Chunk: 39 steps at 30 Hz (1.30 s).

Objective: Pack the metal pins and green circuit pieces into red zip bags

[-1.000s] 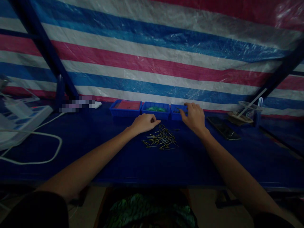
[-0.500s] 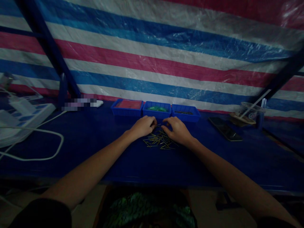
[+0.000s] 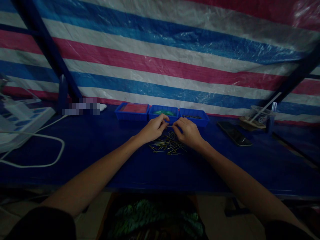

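Observation:
A loose pile of thin metal pins (image 3: pixel 168 146) lies on the dark blue table (image 3: pixel 125 156). My left hand (image 3: pixel 153 128) and my right hand (image 3: pixel 187 132) meet just above the pile's far edge, fingertips pinched together around one pin between them. Behind the hands stand three small blue trays in a row: the left one (image 3: pixel 131 111) with a red content, the middle one (image 3: pixel 163 111) with something green, the right one (image 3: pixel 194 116) with dark pins.
A dark phone (image 3: pixel 233 133) lies right of the trays, and a clear cup with a straw (image 3: pixel 259 116) stands farther right. A white power strip (image 3: pixel 21 121) and its cable (image 3: pixel 37 156) occupy the left. A striped tarp (image 3: pixel 162 60) closes the back.
My right hand has come back from the right tray to the pile and now meets my left hand. Both hands have lifted slightly toward the trays.

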Each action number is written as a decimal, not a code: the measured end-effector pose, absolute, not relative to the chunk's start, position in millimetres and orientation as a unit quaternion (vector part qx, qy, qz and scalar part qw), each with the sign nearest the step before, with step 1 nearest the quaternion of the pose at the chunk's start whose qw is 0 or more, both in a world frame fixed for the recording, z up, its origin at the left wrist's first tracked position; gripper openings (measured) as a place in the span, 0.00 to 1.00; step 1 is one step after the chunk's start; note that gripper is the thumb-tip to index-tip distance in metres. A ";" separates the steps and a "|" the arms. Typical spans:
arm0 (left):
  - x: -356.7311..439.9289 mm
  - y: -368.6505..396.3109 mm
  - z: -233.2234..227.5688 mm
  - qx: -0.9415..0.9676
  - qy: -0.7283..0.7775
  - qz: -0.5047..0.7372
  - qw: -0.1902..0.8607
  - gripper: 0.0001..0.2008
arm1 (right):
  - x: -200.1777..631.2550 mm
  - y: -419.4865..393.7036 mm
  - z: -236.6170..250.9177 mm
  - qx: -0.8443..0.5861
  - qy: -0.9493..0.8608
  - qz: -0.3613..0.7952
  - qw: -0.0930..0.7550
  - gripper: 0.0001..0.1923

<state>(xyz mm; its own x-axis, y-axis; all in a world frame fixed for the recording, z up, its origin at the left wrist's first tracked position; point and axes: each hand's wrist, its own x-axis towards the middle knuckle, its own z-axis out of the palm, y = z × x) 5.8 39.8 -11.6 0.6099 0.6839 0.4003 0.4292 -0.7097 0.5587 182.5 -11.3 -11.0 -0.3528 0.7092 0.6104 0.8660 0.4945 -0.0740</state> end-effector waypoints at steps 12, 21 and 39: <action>2.2 51.4 -29.9 0.941 0.276 0.184 0.064 0.12 | 223.3 8.9 -15.0 -0.605 -0.699 -0.192 0.330 0.11; 3.7 46.6 -28.7 0.948 0.291 0.129 0.032 0.09 | 184.2 -5.5 -22.7 -0.536 -0.803 -0.062 0.253 0.09; 5.8 38.1 -20.4 0.936 0.300 0.181 0.031 0.09 | 188.0 -4.4 -23.3 -0.506 -0.831 -0.057 0.224 0.07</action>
<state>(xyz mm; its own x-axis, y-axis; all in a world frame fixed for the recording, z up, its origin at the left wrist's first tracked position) 5.8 38.1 -20.4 0.7541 0.5735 0.3199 0.5513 -0.8176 0.1660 188.0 -4.4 -23.3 -0.3869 0.8160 0.4295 0.8668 0.4808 -0.1324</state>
